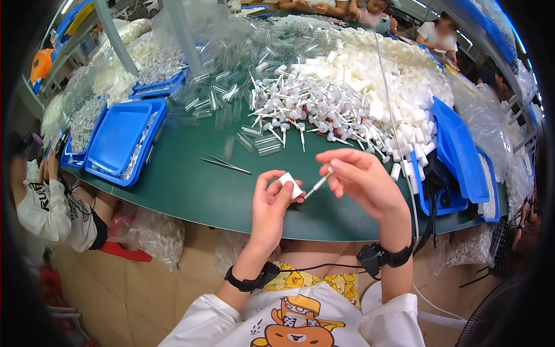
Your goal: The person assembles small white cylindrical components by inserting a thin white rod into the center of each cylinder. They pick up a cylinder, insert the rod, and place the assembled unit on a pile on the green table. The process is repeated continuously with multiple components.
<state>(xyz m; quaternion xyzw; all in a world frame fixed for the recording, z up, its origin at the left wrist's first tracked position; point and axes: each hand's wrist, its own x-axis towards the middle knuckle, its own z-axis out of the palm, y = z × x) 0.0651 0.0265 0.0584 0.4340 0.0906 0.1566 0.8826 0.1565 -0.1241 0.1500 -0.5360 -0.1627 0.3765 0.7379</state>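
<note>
Two hands meet over the table (191, 185): left hand (272, 202) pinches a white cap (291, 185), right hand (361, 179) grips a stem (318, 185) aimed, seemingly, into it.

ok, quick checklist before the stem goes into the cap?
1. Left hand pinches white cap: ok.
2. Right hand holds stem by its upper end: ok.
3. Stem tip meets the cap: ok; seated inside or not: cannot tell.
4. Cap opening faces the stem: cannot tell, fingers hide it.
5. Green table bare under the hands; tweezers lie off to the left: ok.
6. Stem pile and cap heap within reach ahead: ok.
</note>
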